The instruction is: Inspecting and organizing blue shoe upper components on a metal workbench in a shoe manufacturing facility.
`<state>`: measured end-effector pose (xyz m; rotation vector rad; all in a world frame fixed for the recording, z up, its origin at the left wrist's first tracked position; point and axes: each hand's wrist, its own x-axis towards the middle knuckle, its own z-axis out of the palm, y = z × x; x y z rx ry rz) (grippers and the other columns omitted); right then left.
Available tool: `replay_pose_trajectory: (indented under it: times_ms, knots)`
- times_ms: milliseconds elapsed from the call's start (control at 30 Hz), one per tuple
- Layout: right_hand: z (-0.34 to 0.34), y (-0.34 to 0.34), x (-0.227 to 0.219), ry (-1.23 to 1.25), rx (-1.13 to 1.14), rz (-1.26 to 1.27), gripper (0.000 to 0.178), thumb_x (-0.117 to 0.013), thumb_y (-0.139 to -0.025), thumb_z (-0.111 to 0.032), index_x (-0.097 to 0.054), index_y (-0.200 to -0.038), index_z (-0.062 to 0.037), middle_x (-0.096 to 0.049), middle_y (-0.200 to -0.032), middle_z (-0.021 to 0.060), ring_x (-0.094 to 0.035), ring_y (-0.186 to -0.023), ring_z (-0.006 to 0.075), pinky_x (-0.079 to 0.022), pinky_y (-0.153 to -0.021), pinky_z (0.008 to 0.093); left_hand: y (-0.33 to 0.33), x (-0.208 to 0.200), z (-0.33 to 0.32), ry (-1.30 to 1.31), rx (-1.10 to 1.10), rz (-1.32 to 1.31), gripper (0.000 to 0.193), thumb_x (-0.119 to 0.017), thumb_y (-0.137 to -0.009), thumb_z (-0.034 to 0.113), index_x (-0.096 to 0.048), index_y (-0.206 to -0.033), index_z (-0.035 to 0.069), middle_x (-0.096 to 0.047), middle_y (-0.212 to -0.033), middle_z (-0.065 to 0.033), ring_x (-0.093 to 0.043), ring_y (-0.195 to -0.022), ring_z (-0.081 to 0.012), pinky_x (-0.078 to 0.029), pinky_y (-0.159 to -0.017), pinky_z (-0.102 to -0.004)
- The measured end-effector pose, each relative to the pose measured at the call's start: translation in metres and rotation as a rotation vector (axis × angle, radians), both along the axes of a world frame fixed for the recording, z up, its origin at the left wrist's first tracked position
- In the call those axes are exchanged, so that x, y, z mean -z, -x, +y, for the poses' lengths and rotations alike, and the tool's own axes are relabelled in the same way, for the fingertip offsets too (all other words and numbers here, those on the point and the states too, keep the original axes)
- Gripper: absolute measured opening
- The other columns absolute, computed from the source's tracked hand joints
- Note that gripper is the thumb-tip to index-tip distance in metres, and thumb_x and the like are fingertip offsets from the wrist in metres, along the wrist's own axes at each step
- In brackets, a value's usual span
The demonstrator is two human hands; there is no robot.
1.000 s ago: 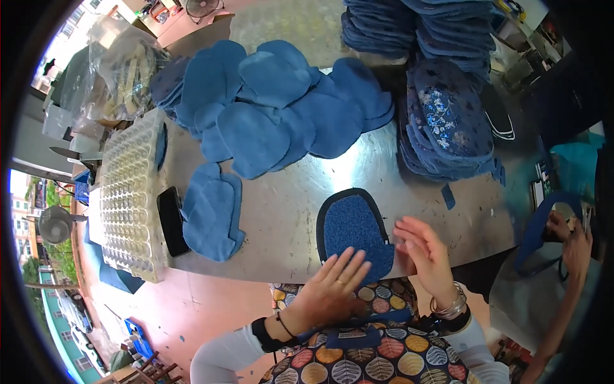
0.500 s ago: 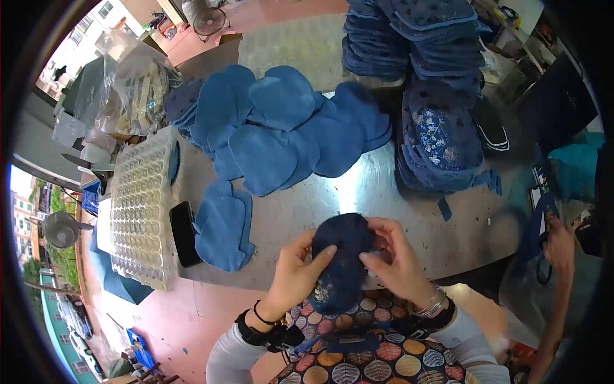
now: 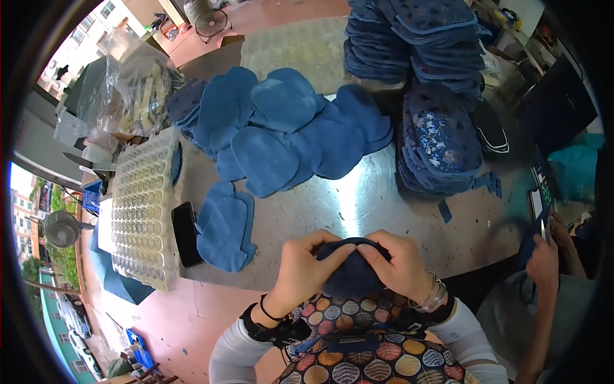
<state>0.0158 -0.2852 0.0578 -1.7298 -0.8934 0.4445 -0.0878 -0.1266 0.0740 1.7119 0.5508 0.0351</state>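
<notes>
Close to my body, past the table's near edge, I hold a dark blue fabric piece (image 3: 352, 280) with a rounded outline. My left hand (image 3: 299, 269) and my right hand (image 3: 401, 265) pinch its upper edge, thumbs side by side at the middle and fingers behind it. The fingertips are hidden behind the cloth. Ahead lies a spread pile of plain blue rounded fabric pieces (image 3: 265, 160). A smaller group of blue fabric pieces (image 3: 224, 227) rests left of my hands. To the right sits a stack of dark blue patterned fabric pieces (image 3: 441, 144).
Taller fabric stacks (image 3: 441, 35) rise at the back right. A black phone (image 3: 185, 234) lies beside a clear dimpled plastic tray (image 3: 142, 208) on the left. Blue scraps (image 3: 444, 210) lie on the metal table (image 3: 300, 221). At the right, a co-worker's hand (image 3: 543, 259) holds blue cloth.
Both my hands have come together at the top edge of the fabric piece, thumbs now meeting. The piece is tilted, and its silvery pattern no longer shows. The co-worker's hands have shifted.
</notes>
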Motion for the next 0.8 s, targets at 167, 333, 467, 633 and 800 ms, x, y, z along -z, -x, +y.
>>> replay_pose_trajectory:
  times_ms: [167,333,467,633,800]
  knots:
    - [0.000,-0.007,0.010,-0.039,0.228,0.033,0.020,-0.063,-0.092,-0.018,-0.063,-0.090,0.0022,-0.063,-0.070,0.0123,-0.059,-0.060,0.0130,-0.045,-0.056,0.0275,0.007,0.018,0.003,0.226,-0.074,0.008,0.016,-0.070,-0.087,0.008,-0.068,-0.095,-0.006,-0.068,-0.080,-0.0027,-0.061,-0.072,-0.0061,-0.048,-0.062,-0.0190]
    - [-0.002,-0.021,0.018,-0.196,0.266,0.579,0.022,-0.061,-0.094,-0.019,-0.062,-0.093,0.0029,-0.061,-0.077,-0.0019,-0.051,-0.069,0.0052,-0.043,-0.062,0.0232,0.017,0.029,-0.007,0.177,-0.101,-0.047,0.014,-0.066,-0.090,0.007,-0.064,-0.095,-0.006,-0.063,-0.076,0.0006,-0.052,-0.065,-0.0023,-0.041,-0.058,-0.0177]
    - [-0.002,-0.004,0.022,-0.149,0.125,0.691,0.023,-0.059,-0.095,-0.020,-0.057,-0.101,0.0024,-0.061,-0.081,-0.0006,-0.051,-0.069,0.0044,-0.042,-0.062,0.0225,0.012,0.041,-0.008,-0.050,-0.328,-0.257,0.011,-0.060,-0.093,0.004,-0.057,-0.101,-0.002,-0.061,-0.083,0.0006,-0.054,-0.075,-0.0048,-0.042,-0.067,-0.0182]
    - [-0.004,0.008,0.034,0.011,0.147,0.139,0.027,-0.060,-0.095,-0.023,-0.053,-0.099,0.0030,-0.059,-0.076,0.0129,-0.052,-0.064,0.0089,-0.043,-0.057,0.0266,0.004,0.052,-0.016,-0.152,-0.350,-0.400,0.020,-0.057,-0.095,0.005,-0.050,-0.113,0.000,-0.062,-0.085,-0.0021,-0.055,-0.077,-0.0051,-0.043,-0.065,-0.0205]
    - [-0.008,-0.014,0.007,-0.222,0.259,-0.234,0.025,-0.068,-0.089,-0.017,-0.060,-0.103,0.0011,-0.061,-0.077,0.0117,-0.059,-0.065,0.0176,-0.046,-0.060,0.0288,0.009,0.045,-0.018,-0.073,-0.245,-0.431,0.033,-0.051,-0.098,0.008,-0.038,-0.127,0.000,-0.058,-0.072,-0.0038,-0.047,-0.041,-0.0057,-0.036,-0.037,-0.0203]
